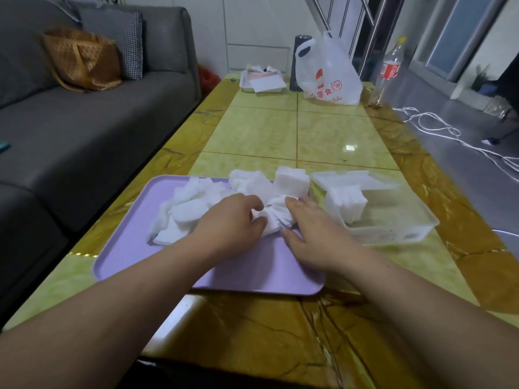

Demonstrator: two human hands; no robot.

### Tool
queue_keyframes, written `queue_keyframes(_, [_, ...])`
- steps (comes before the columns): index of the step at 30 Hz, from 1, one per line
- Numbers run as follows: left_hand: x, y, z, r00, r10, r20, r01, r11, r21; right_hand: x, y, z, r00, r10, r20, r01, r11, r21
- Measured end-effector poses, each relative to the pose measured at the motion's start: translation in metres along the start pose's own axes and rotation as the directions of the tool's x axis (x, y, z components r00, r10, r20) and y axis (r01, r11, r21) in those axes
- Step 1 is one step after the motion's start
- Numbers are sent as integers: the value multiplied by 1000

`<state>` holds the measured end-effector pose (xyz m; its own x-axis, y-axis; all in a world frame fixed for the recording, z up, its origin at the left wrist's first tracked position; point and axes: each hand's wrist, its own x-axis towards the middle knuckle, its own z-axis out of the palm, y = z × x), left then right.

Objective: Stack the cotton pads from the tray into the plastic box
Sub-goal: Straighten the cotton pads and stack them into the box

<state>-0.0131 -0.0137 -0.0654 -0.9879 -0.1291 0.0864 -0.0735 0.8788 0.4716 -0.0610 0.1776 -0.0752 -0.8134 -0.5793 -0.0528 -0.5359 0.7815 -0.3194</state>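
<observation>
A lilac tray (241, 270) lies on the table in front of me with loose white cotton pads (185, 209) piled on its far half. A neat block of pads (290, 181) stands at the tray's far right corner. Between my hands sits a fanned bunch of pads (273, 219). My left hand (233, 223) pinches its left side and my right hand (309, 231) presses its right side. To the right of the tray stands the clear plastic box (404, 220), with a stack of pads (346, 202) in its left end.
A grey sofa (84, 130) runs along the table's left side. At the table's far end are a small white tray with papers (262, 81), a white plastic bag (328, 71), a dark cylinder (299, 51) and a clear bottle (389, 71). White cord (438, 127) lies on the floor to the right.
</observation>
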Motion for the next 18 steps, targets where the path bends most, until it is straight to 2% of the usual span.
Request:
queue_keyframes(3, [3, 2, 5, 1000, 25, 17, -27, 996, 83, 2, 1, 2, 999, 33, 9, -33, 999, 32])
queue_keyframes(7, [4, -1, 1, 998, 43, 37, -48, 989, 141, -1, -4, 6, 1000, 6, -7, -6, 1000, 25])
queue_keyframes(11, [-3, -4, -3, 997, 74, 15, -75, 995, 71, -7, -8, 4, 996, 4, -87, 5, 995, 97])
queue_keyframes(18, [-4, 2, 2, 981, 192, -27, -192, 981, 29, -18, -14, -5, 997, -2, -79, 20, 974, 225])
